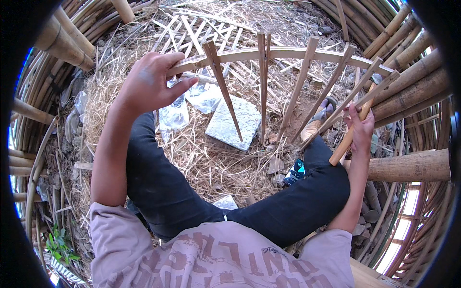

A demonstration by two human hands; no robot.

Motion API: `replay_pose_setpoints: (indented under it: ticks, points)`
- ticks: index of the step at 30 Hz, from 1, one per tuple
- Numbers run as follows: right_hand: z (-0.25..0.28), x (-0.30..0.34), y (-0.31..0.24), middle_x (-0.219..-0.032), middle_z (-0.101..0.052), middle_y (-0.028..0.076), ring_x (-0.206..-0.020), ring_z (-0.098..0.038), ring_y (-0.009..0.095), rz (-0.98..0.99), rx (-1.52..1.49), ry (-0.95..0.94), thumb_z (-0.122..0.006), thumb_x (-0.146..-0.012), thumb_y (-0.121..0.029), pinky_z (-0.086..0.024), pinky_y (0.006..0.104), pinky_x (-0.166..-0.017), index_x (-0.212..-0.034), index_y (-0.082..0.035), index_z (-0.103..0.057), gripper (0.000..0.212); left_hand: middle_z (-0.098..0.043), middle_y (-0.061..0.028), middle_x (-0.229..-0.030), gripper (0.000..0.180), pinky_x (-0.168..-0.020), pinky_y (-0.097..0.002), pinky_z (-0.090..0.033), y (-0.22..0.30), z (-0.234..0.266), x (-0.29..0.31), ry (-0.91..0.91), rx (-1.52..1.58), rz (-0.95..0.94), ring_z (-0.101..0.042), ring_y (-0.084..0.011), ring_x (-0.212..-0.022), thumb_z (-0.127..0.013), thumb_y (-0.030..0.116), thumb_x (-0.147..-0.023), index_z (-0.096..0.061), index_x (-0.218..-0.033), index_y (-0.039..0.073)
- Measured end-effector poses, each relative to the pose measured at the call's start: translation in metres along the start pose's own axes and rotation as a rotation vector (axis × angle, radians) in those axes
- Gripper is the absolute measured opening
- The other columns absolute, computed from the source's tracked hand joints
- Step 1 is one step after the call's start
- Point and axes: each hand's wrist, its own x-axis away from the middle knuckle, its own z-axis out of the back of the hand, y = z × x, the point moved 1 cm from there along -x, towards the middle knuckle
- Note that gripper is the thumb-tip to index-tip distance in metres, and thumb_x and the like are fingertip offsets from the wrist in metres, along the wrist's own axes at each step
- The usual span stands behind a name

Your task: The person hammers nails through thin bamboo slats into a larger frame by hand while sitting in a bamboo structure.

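Above our lap, we note our left hand closed around the curved bamboo strip, gripping its left end. Thin upright slats stand along that strip, fanning outward. Our right hand is wrapped shut on a wooden handle at the strip's right end. Below lie straw, a flat grey stone and a phone by our knee.
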Motion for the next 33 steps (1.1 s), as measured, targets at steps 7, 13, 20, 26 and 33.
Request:
replay_pose_setpoints:
  ticks: [7,13,20,26,33]
  points:
    - [-0.001,0.004,-0.003,-0.097,-0.064,0.003,-0.089,-0.069,0.013,0.027,-0.007,0.023,-0.074,-0.093,-0.015,-0.056,0.0239,-0.068,-0.101,-0.011,-0.049,0.026,-0.048,-0.0067,-0.052,0.042,-0.053,-0.0361,-0.036,0.010,0.013,0.000,-0.209,0.245,0.203,-0.042,-0.0203,-0.047,-0.073,0.038,-0.091,-0.065,-0.071,0.002]
    - [0.007,0.002,-0.002,-0.098,-0.064,0.003,-0.093,-0.068,0.013,0.038,0.015,0.026,-0.074,-0.093,-0.016,-0.055,0.0246,-0.069,-0.103,-0.010,-0.051,0.026,-0.045,-0.0043,-0.056,0.028,-0.051,-0.0335,-0.034,0.016,0.021,0.004,-0.197,0.125,0.166,-0.042,-0.0128,-0.052,-0.067,0.025,-0.096,-0.068,-0.089,-0.002]
    - [0.010,0.002,0.001,-0.098,-0.068,0.007,-0.095,-0.071,0.018,0.045,-0.046,0.041,-0.072,-0.094,-0.011,-0.057,0.0242,-0.077,-0.098,-0.012,-0.047,0.026,-0.050,-0.0085,-0.063,0.021,-0.057,-0.0345,-0.040,0.018,0.058,-0.026,-0.218,0.013,0.152,-0.046,-0.0134,-0.058,-0.066,0.017,-0.095,-0.066,-0.093,-0.004]
    - [0.010,0.005,-0.010,-0.118,-0.066,0.019,-0.112,-0.067,0.025,0.080,-0.128,0.029,-0.075,-0.091,-0.010,-0.058,0.0304,-0.091,-0.100,-0.007,-0.044,0.032,-0.055,-0.0059,-0.069,0.020,-0.060,-0.0307,-0.042,0.042,0.096,-0.050,-0.186,-0.112,0.064,-0.049,-0.0096,-0.064,-0.066,0.014,-0.094,-0.065,-0.096,-0.005]
    - [0.040,0.000,0.005,-0.102,-0.062,0.011,-0.103,-0.066,0.023,0.185,-0.249,0.242,-0.076,-0.091,-0.011,-0.061,0.0435,-0.093,-0.098,-0.007,-0.045,0.032,-0.062,-0.0075,-0.067,0.020,-0.052,-0.0308,-0.040,0.044,0.083,-0.054,0.131,-0.206,-0.001,-0.051,-0.0088,-0.054,-0.069,0.014,-0.095,-0.072,-0.109,0.001]
